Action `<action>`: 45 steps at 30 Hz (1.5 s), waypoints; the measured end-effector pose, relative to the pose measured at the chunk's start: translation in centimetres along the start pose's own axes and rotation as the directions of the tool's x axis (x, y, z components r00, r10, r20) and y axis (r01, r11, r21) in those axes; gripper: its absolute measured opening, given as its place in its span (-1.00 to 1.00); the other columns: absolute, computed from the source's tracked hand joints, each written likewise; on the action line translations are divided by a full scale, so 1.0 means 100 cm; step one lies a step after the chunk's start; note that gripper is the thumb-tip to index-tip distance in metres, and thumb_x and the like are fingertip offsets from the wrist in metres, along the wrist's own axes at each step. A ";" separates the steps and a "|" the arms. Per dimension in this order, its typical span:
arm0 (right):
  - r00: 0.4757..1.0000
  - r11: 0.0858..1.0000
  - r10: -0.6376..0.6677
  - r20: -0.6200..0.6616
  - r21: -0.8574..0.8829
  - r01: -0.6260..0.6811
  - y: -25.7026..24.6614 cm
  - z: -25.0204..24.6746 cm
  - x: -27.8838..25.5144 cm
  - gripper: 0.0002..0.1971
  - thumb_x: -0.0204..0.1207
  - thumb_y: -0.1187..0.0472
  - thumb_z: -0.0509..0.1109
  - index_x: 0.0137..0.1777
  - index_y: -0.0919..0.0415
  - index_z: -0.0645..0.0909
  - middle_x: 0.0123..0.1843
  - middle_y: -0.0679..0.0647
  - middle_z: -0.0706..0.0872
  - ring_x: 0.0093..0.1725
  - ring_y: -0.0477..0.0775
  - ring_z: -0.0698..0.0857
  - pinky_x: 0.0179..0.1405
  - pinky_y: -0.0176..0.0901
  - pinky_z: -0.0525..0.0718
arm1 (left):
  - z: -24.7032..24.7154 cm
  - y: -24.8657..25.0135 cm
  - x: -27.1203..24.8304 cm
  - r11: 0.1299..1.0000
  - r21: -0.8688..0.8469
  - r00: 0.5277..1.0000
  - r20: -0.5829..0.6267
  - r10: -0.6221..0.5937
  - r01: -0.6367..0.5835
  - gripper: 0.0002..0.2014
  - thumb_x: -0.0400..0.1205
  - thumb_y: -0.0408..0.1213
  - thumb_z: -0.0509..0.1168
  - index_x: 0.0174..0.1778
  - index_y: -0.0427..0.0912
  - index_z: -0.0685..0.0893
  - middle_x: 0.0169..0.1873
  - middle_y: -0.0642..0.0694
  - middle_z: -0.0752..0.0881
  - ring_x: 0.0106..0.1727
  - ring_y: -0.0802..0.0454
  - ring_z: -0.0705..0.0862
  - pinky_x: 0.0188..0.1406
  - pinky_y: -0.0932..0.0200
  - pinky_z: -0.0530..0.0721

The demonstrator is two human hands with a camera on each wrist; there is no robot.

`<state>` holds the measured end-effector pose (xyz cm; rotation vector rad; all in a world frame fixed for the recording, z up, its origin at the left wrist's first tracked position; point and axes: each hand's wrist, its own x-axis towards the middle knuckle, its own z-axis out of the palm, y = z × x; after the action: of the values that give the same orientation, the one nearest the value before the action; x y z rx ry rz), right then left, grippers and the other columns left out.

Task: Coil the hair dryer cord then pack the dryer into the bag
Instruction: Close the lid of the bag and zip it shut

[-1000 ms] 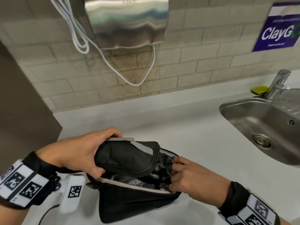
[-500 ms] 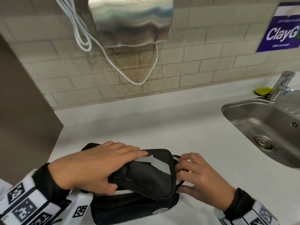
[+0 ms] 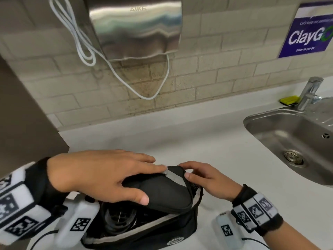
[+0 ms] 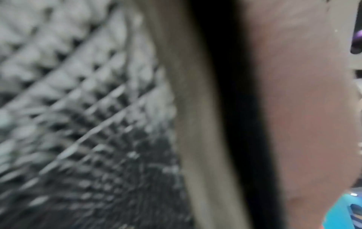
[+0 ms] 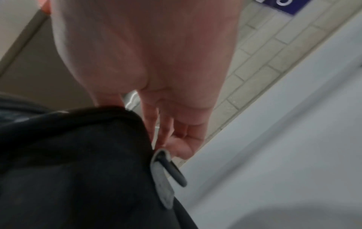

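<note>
A black bag point(image 3: 144, 235) sits on the white counter point(image 3: 207, 141) close to me. Its lid point(image 3: 162, 193) is folded down but gapes at the front. Inside the gap lies the dark hair dryer with its coiled cord point(image 3: 117, 219). My left hand point(image 3: 153, 184) lies over the lid, fingers stretched out, thumb resting on the front of it. My right hand point(image 3: 185, 170) grips the lid's right end between thumb and fingers. In the right wrist view my right hand point(image 5: 145, 120) curls round the bag's edge point(image 5: 78, 162) above a hanging zip pull point(image 5: 164, 182). The left wrist view is blurred, showing silver quilted lining point(image 4: 78, 108).
A steel sink point(image 3: 270, 120) with a tap point(image 3: 310, 92) and a yellow sponge point(image 3: 288, 100) is at the right. A steel hand dryer point(image 3: 135, 27) with a looped white cable point(image 3: 82, 47) hangs on the tiled wall. A brown panel point(image 3: 21, 114) bounds the left.
A second ago the lid was raised and my right fingers were inside the bag. The lid has since come down. My right hand has shifted to its right end.
</note>
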<state>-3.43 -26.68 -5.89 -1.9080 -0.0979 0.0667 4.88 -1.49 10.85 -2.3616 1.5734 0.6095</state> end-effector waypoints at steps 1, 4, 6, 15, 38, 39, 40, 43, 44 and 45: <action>0.999 1.000 -0.006 0.032 0.031 0.005 -0.001 -0.001 0.002 -0.70 0.63 0.01 0.32 0.33 -0.02 0.62 0.13 0.14 0.78 -0.06 0.38 0.72 -0.03 0.43 0.67 | -0.008 -0.001 -0.002 1.000 -0.020 1.000 0.014 0.004 -0.004 -0.35 0.57 0.41 0.08 0.56 0.60 -0.02 0.61 0.54 0.07 0.59 0.49 0.15 0.47 0.49 0.14; 0.998 0.999 -0.018 0.058 0.034 0.016 -0.001 -0.005 0.005 -0.71 0.60 0.04 0.37 0.29 0.01 0.64 0.17 0.11 0.77 -0.05 0.20 0.73 0.12 0.35 0.67 | -0.022 -0.005 -0.008 0.995 -0.103 0.997 0.075 0.013 -0.005 -0.50 0.56 0.42 0.11 0.45 0.63 0.25 0.47 0.62 0.28 0.47 0.51 0.36 0.47 0.28 0.44; 0.998 0.999 -0.027 0.063 0.037 0.024 0.000 -0.006 0.006 -0.70 0.57 0.03 0.40 0.29 0.01 0.63 0.19 0.07 0.76 0.05 0.17 0.73 0.22 0.33 0.65 | -0.025 -0.009 -0.007 0.992 -0.127 0.987 0.156 0.032 -0.012 -0.46 0.50 0.41 0.26 0.40 0.67 0.29 0.45 0.59 0.33 0.46 0.48 0.41 0.50 0.15 0.47; 0.999 0.999 -0.043 -0.023 0.016 0.043 0.018 0.001 0.002 -0.77 0.64 0.10 0.34 0.26 -0.06 0.63 0.17 -0.05 0.79 0.12 0.05 0.74 0.23 0.21 0.65 | 0.053 0.016 -0.010 0.996 0.051 0.978 0.190 -0.083 0.074 0.22 0.41 0.20 0.47 0.36 0.63 -0.61 0.61 0.26 -0.52 0.71 0.13 -0.31 0.67 0.04 -0.17; 0.994 0.996 -0.065 -0.088 0.057 0.070 0.014 0.006 -0.003 -0.77 0.58 0.10 0.40 0.22 -0.03 0.64 0.09 0.03 0.81 0.00 0.26 0.76 -0.01 0.41 0.67 | 0.086 0.018 -0.008 0.903 0.391 0.962 -0.261 -0.078 0.180 -0.43 0.21 -0.21 0.64 0.10 -0.06 0.57 0.20 -0.20 0.74 0.10 -0.26 0.64 -0.08 -0.12 0.76; 0.992 0.996 -0.058 -0.109 0.065 0.065 0.013 0.007 -0.003 -0.77 0.56 0.08 0.40 0.21 -0.04 0.65 0.07 0.04 0.82 -0.02 0.27 0.76 -0.05 0.38 0.68 | 0.086 0.017 -0.011 0.902 0.381 0.971 -0.199 -0.133 0.201 -0.41 0.22 -0.14 0.64 0.14 -0.06 0.59 0.25 -0.20 0.72 0.16 -0.27 0.66 -0.03 -0.13 0.76; 0.990 0.995 -0.048 -0.133 0.077 0.059 0.012 0.008 -0.003 -0.76 0.54 0.03 0.41 0.20 -0.05 0.66 0.06 0.04 0.82 -0.02 0.26 0.76 -0.06 0.33 0.69 | 0.083 0.019 -0.014 0.906 0.361 0.974 -0.124 -0.187 0.220 -0.39 0.25 -0.05 0.62 0.19 -0.04 0.60 0.30 -0.17 0.71 0.20 -0.26 0.70 0.04 -0.11 0.76; 0.983 0.998 -0.039 -0.180 0.033 0.046 0.009 0.013 -0.003 -0.60 0.39 -0.21 0.46 0.19 -0.10 0.65 0.06 -0.04 0.80 0.02 0.08 0.77 -0.03 0.07 0.75 | 0.066 0.027 -0.027 0.945 0.253 0.976 0.015 -0.219 0.208 -0.35 0.48 0.17 0.37 0.52 0.23 0.41 0.65 -0.04 0.34 0.59 -0.16 0.41 0.49 -0.09 0.41; 0.981 0.999 -0.050 -0.185 -0.018 0.048 0.009 0.015 -0.003 -0.56 0.35 -0.26 0.48 0.19 -0.13 0.63 0.09 -0.08 0.79 0.04 0.01 0.76 -0.01 -0.02 0.75 | 0.064 0.025 -0.030 0.962 0.208 0.983 0.013 -0.183 0.176 -0.32 0.59 0.20 0.25 0.63 0.35 0.16 0.74 0.05 0.00 0.72 -0.08 0.08 0.61 -0.04 0.10; 0.980 0.997 -0.063 -0.190 -0.063 0.052 0.009 0.018 -0.003 -0.54 0.33 -0.28 0.50 0.20 -0.16 0.62 0.12 -0.12 0.78 0.06 -0.05 0.75 0.02 -0.06 0.74 | 0.059 0.022 -0.036 0.978 0.152 0.989 0.017 -0.148 0.143 -0.28 0.63 0.24 0.18 0.62 0.48 -0.10 0.71 0.17 -0.28 0.73 0.04 -0.21 0.61 0.04 -0.13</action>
<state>-3.82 -25.35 -7.32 -1.9577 -0.0245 -0.1607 0.45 3.10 7.36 -2.3195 1.3683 0.4733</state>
